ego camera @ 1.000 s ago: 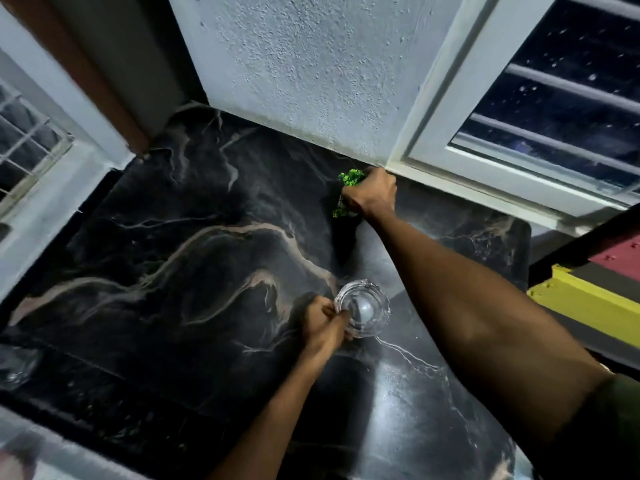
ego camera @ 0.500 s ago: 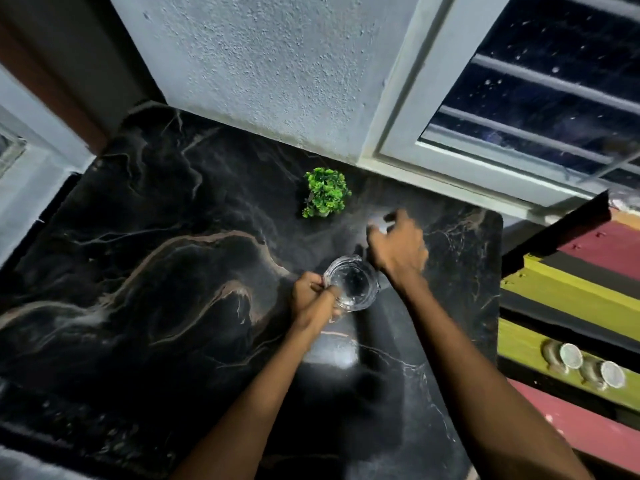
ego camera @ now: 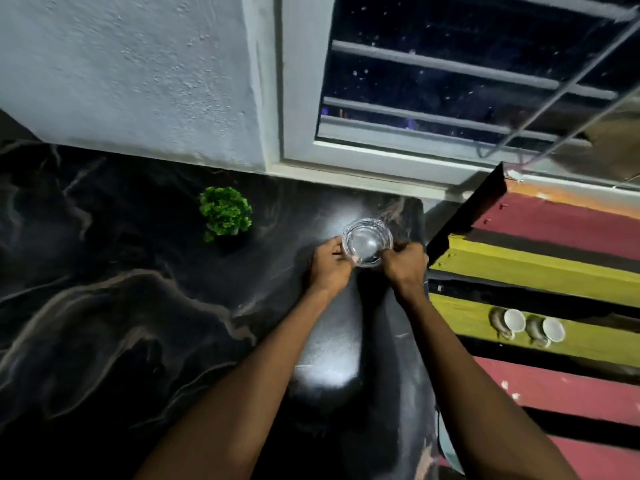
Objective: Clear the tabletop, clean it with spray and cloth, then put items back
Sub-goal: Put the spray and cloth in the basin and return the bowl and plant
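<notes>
I see both hands on the clear round glass dish (ego camera: 367,242), near the far right corner of the glossy black veined marble counter (ego camera: 104,323). Left hand (ego camera: 329,266) fingers closed on its left rim, right hand (ego camera: 405,266) fingers closed on its right rim. Can't tell if the dish touches the counter. Small bushy green plant (ego camera: 225,213) sits well left; pot mostly hidden by leaves.

No readable text, label or number shows anywhere, though dim light may hide some.
</notes>
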